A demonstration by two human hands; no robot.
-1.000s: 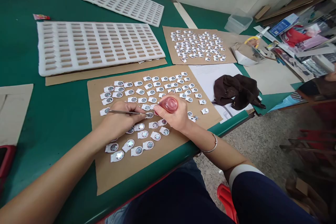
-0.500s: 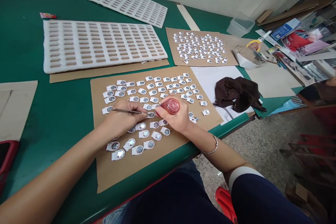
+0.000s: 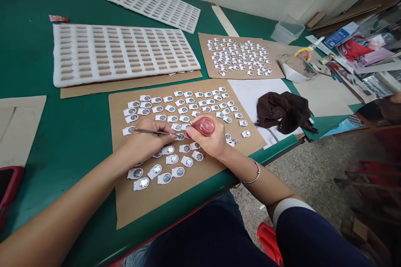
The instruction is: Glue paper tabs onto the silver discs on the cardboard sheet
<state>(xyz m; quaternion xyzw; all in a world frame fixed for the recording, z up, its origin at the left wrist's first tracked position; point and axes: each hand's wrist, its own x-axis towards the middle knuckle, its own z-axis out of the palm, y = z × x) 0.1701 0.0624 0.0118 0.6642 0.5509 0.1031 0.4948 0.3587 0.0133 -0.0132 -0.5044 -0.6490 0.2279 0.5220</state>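
Note:
My left hand pinches a pair of metal tweezers, whose tips reach a small round silver piece on a white tab. Closed around a tool with a rounded, translucent red handle, my right hand meets the same piece from the other side. The tool's tip is hidden by my fingers. Several rows of similar silver pieces on white tabs lie around both hands on a brown cardboard sheet.
White slotted foam trays lie behind the sheet. A second cardboard carries more silver pieces. To the right are a dark brown cloth on white paper, yellow-handled scissors and a clear plastic box.
Almost nothing differs. Both hands stay at the same piece with their tools, and the view has shifted very slightly.

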